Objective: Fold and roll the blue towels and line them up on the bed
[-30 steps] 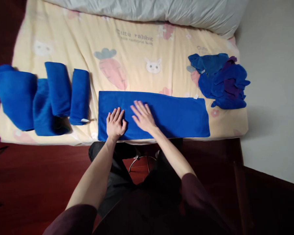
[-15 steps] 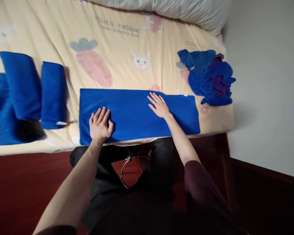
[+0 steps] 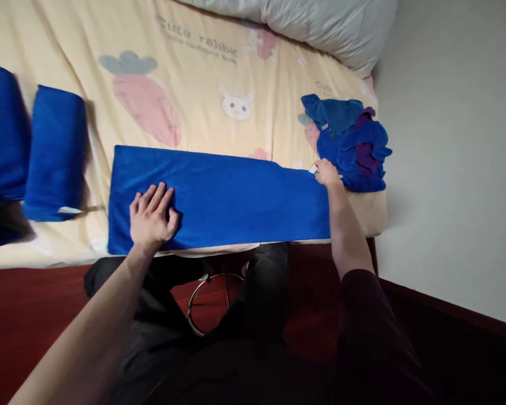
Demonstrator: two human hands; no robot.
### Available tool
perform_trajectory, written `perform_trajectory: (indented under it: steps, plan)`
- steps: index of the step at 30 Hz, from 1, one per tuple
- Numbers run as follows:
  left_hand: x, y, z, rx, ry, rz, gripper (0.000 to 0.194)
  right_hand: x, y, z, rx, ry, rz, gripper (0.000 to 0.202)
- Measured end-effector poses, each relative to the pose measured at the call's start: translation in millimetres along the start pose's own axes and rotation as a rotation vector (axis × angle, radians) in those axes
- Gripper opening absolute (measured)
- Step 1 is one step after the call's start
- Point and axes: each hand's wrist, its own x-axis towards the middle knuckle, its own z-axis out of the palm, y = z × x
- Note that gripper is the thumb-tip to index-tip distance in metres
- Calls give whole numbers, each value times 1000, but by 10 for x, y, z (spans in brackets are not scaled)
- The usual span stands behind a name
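Observation:
A long blue towel (image 3: pixel 236 197), folded into a flat strip, lies along the near edge of the bed. My left hand (image 3: pixel 152 216) rests flat on its left part, fingers spread, holding nothing. At the towel's far right corner, beside a small white tag (image 3: pixel 313 168), my right hand (image 3: pixel 328 171) has its fingers curled down on the corner. Just beyond it sits a crumpled heap of blue and purple cloths (image 3: pixel 366 143).
Folded blue towels (image 3: pixel 54 152) lie at the left of the patterned bed sheet (image 3: pixel 202 112). A pale pillow or quilt (image 3: pixel 320 28) is at the back, and a grey wall (image 3: pixel 447 169) stands at the right. My knees are below the bed edge.
My right hand has slid right from the towel's middle to its right corner, and its fingers have curled. My left hand stays on the towel. The view has shifted slightly to the right.

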Motion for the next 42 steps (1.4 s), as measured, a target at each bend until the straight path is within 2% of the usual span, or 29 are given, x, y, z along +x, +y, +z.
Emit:
perform_trajectory:
  steps: [3, 6, 10, 13, 15, 17, 18, 20, 22, 23, 25, 31, 34, 39, 42]
  plan:
    - [7, 3, -6, 7, 7, 29, 64, 50, 71, 30, 1, -6, 20, 32]
    - [13, 1, -12, 36, 8, 42, 63, 56, 100, 25, 13, -33, 70, 32]
    - [14, -8, -6, 56, 9, 49, 63, -22, 79, 2, -5, 105, 149, 38]
    - [13, -16, 7, 53, 21, 53, 62, -148, -177, 54, 44, 203, 145, 46]
    - [11, -20, 12, 46, 29, 58, 62, -291, -533, 148, 94, 292, 96, 51]
    - [8, -19, 13, 38, 39, 64, 62, -494, -992, 298, 155, 377, -72, 54]
    - [7, -17, 12, 35, 44, 67, 63, -610, -1226, 390, 169, 384, -233, 56]
    - [5, -13, 7, 33, 50, 70, 63, -838, -1616, 587, 170, 313, -540, 57]
    - [6, -10, 3, 33, 49, 68, 64, -1000, -1810, 760, 171, 207, -771, 58]
    - [7, -9, 1, 34, 48, 66, 64, -1040, -1815, 823, 174, 170, -825, 59]
    - [9, -5, -5, 30, 47, 63, 64, -1028, -1654, 890, 190, 141, -808, 60]
    - [25, 97, -83, -8, 6, 7, 64, -598, -618, 772, 229, 180, -445, 63]
    - [49, 179, -142, 11, -68, -68, 64, -409, -234, 736, 223, 211, -290, 63]
    - [74, 215, -179, 30, -113, -87, 69, -152, 176, 753, 246, 246, -87, 62]
    - [58, 148, -141, 11, -96, -58, 67, -43, 273, 691, 288, 230, -7, 65]
